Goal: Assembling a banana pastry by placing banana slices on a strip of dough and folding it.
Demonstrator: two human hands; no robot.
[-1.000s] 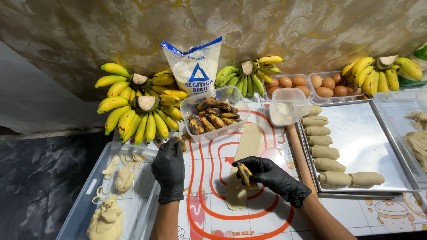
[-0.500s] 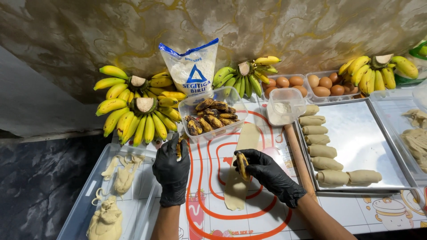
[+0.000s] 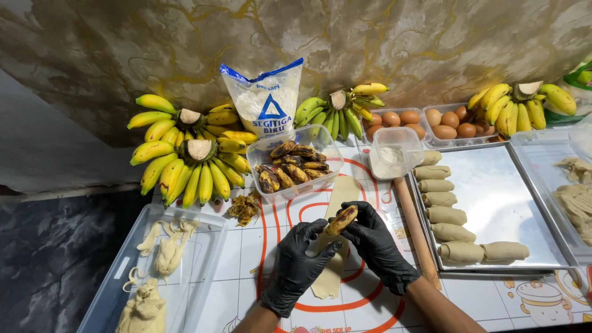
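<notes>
Reading from the left, a clear plastic tub point(image 3: 203, 246) with scraps of dough is seen well out beyond the left hand, and two bunches of yellow-green bananas point(image 3: 185, 160) lie above it against the wall. The left hand point(image 3: 299, 265), in a black glove, is cupped with its fingers curled up under the near end of a browned, cooked banana point(image 3: 341, 219), and the banana's lower part appears to be pinched there, though the exact contact is hidden by the fingers. Directly beneath both hands a long, pale dough strip point(image 3: 336, 246) is laid on the red-ringed baking mat point(image 3: 271, 222), running away from the body. Just beyond the hands a clear container of cooked bananas point(image 3: 293, 169) is set, with a flour bag point(image 3: 266, 102) behind it. The right hand point(image 3: 376, 243), also gloved, is closed around the banana's far side, so the fruit is held between the two hands, tilted, above the strip. The step in hand is judged to be the placing of the filling; next the banana would need to be laid square across the strip's near end and the dough rolled snugly over it. To the right of the right hand a wooden rolling pin point(image 3: 416, 231) is lying beside a metal tray point(image 3: 505, 203) on which finished rolls point(image 3: 445, 198) are lined up.
</notes>
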